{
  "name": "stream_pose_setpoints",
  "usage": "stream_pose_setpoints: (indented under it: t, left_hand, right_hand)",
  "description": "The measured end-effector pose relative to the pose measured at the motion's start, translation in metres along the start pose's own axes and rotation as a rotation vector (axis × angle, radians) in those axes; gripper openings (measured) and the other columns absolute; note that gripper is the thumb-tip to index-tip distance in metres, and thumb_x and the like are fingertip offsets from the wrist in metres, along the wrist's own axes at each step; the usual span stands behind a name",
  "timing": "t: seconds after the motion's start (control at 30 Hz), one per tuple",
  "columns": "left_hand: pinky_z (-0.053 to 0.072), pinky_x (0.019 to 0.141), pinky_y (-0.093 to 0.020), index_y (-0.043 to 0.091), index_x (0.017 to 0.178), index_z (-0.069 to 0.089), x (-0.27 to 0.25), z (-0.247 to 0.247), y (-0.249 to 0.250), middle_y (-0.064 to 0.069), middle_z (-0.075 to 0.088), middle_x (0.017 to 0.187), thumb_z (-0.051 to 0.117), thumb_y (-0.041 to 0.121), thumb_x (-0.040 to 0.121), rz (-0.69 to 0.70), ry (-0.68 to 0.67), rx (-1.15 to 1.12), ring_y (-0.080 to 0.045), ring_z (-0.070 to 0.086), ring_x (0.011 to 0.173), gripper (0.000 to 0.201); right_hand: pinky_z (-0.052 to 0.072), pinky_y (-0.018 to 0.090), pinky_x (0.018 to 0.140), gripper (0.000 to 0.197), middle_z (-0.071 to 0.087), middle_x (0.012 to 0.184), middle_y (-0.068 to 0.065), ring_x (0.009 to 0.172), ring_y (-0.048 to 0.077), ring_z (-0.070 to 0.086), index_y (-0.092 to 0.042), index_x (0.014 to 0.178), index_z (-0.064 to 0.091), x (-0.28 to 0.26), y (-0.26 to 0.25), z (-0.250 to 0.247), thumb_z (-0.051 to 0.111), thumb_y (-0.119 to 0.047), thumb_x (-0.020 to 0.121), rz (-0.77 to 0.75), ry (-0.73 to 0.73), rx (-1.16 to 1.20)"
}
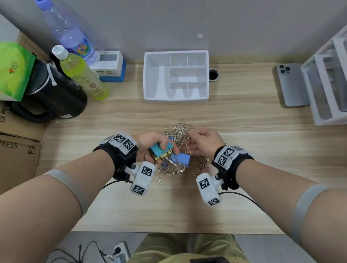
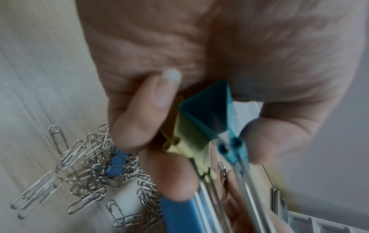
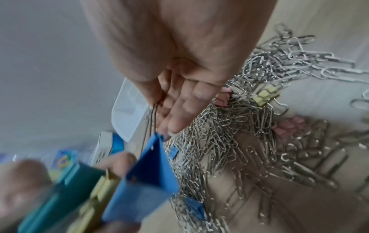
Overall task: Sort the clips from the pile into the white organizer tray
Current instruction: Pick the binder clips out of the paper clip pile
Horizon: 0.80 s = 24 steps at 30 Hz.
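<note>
Light wood desk [image 1: 253, 144] butting against a plain grey wall [image 1: 182, 9], cardboard boxes [image 1: 3, 155] stacking at the left edge. Standing at the back: white organizer tray [image 1: 152, 79], compartments showing bare, well apart from the pile of clips [image 1: 177, 129] lying mid-desk. Flanking the tray: two bottles [image 1: 71, 35], a black kettle [image 1: 53, 96], a phone [image 1: 292, 86], a clear drawer unit [image 1: 342, 85].

Left hand [image 1: 151, 144] curling around a teal binder clip [image 2: 209, 113] and a yellow one [image 2: 185, 141], hovering over the pile. Right hand [image 1: 203, 143] pinching the wire handle of a blue binder clip [image 3: 145, 176], just beside the left.

Showing only from the right wrist: pink clips [image 3: 289, 126] and a small yellow clip [image 3: 265, 96] lying buried among the paper clips. Showing only from the left wrist: a small blue clip [image 2: 115, 164] sitting in the tangle.
</note>
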<state>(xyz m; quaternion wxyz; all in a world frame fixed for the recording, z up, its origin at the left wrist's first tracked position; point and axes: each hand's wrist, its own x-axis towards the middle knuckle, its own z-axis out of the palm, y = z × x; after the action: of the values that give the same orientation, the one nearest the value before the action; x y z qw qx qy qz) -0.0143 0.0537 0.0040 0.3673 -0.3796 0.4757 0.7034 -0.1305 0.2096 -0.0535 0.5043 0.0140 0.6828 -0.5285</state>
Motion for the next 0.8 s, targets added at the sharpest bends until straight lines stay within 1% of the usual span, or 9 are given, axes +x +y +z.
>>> stream_pose_setpoints:
  t: [0.07, 0.2, 0.3, 0.43, 0.57, 0.63, 0.73, 0.77, 0.8]
  left_hand:
    - [0.027, 0.029, -0.013, 0.002, 0.094, 0.064, 0.001, -0.003, -0.002, -0.021, 0.063, 0.086, 0.047, 0.008, 0.059, 0.021, 0.031, -0.015, -0.021, 0.049, 0.043, 0.039]
    - [0.027, 0.03, -0.013, 0.001, 0.092, 0.062, 0.002, -0.007, -0.005, -0.022, 0.06, 0.085, 0.048, 0.008, 0.058, 0.04, 0.071, -0.021, -0.022, 0.048, 0.045, 0.037]
    - [0.024, 0.03, -0.013, 0.001, 0.092, 0.061, 0.003, -0.007, -0.007, -0.021, 0.056, 0.088, 0.048, 0.009, 0.057, 0.04, 0.102, 0.026, -0.021, 0.046, 0.045, 0.038]
    - [0.022, 0.028, -0.013, 0.0, 0.089, 0.06, 0.004, -0.007, -0.011, -0.02, 0.052, 0.087, 0.047, 0.01, 0.055, 0.05, 0.14, 0.076, -0.018, 0.045, 0.04, 0.037]
    - [0.022, 0.029, -0.012, 0.0, 0.083, 0.06, 0.004, -0.005, -0.011, -0.015, 0.049, 0.072, 0.046, 0.008, 0.054, 0.097, 0.193, 0.128, -0.017, 0.044, 0.037, 0.033]
    - [0.021, 0.03, -0.011, -0.001, 0.083, 0.059, 0.004, -0.004, -0.01, -0.015, 0.049, 0.069, 0.046, 0.007, 0.054, 0.11, 0.197, 0.15, -0.017, 0.043, 0.034, 0.033]
    - [0.022, 0.031, -0.011, -0.001, 0.083, 0.059, 0.002, -0.002, -0.009, -0.016, 0.05, 0.071, 0.045, 0.006, 0.054, 0.109, 0.178, 0.188, -0.016, 0.043, 0.033, 0.034]
    - [0.022, 0.031, -0.011, -0.001, 0.083, 0.059, 0.002, -0.001, -0.009, -0.016, 0.05, 0.071, 0.045, 0.006, 0.054, 0.108, 0.166, 0.199, -0.016, 0.043, 0.033, 0.033]
    - [0.022, 0.031, -0.011, -0.001, 0.083, 0.059, 0.003, 0.0, -0.008, -0.016, 0.049, 0.071, 0.044, 0.006, 0.054, 0.106, 0.156, 0.211, -0.016, 0.042, 0.033, 0.033]
  right_hand:
    - [0.059, 0.029, 0.055, 0.012, 0.071, 0.081, 0.016, 0.06, 0.021, 0.07, -0.005, 0.097, 0.058, -0.001, -0.001, -0.004, 0.063, -0.015, 0.095, 0.049, -0.01, 0.105]
    - [0.06, 0.026, 0.057, 0.012, 0.069, 0.084, 0.02, 0.066, 0.022, 0.072, 0.002, 0.098, 0.055, -0.002, 0.0, -0.006, 0.058, -0.009, 0.098, 0.079, -0.068, 0.154]
    - [0.058, 0.026, 0.055, 0.011, 0.069, 0.08, 0.018, 0.066, 0.023, 0.069, 0.001, 0.098, 0.056, -0.002, -0.002, -0.005, 0.056, -0.01, 0.099, 0.091, -0.122, 0.066]
    - [0.048, 0.026, 0.051, 0.013, 0.063, 0.066, 0.007, 0.053, 0.017, 0.057, -0.008, 0.102, 0.061, -0.001, -0.006, 0.0, 0.063, -0.017, 0.094, 0.081, -0.159, -0.081]
    - [0.041, 0.025, 0.045, 0.015, 0.055, 0.062, 0.002, 0.047, 0.015, 0.049, -0.018, 0.094, 0.062, 0.005, -0.001, 0.005, 0.071, -0.026, 0.086, 0.003, -0.05, -0.405]
    - [0.044, 0.025, 0.045, 0.02, 0.06, 0.071, 0.003, 0.051, 0.015, 0.054, -0.019, 0.101, 0.062, 0.005, -0.001, 0.007, 0.071, -0.028, 0.086, -0.026, -0.023, -0.435]
    - [0.05, 0.024, 0.048, 0.034, 0.067, 0.099, 0.003, 0.072, 0.016, 0.067, -0.016, 0.115, 0.062, 0.005, -0.001, 0.011, 0.072, -0.031, 0.087, -0.029, -0.073, -0.374]
    - [0.052, 0.023, 0.05, 0.032, 0.068, 0.098, 0.002, 0.075, 0.015, 0.068, -0.017, 0.114, 0.064, 0.004, -0.002, 0.013, 0.072, -0.033, 0.086, -0.025, -0.106, -0.376]
    - [0.053, 0.023, 0.052, 0.026, 0.07, 0.092, 0.0, 0.074, 0.014, 0.068, -0.019, 0.108, 0.067, 0.004, -0.002, 0.014, 0.072, -0.033, 0.087, -0.03, -0.139, -0.403]
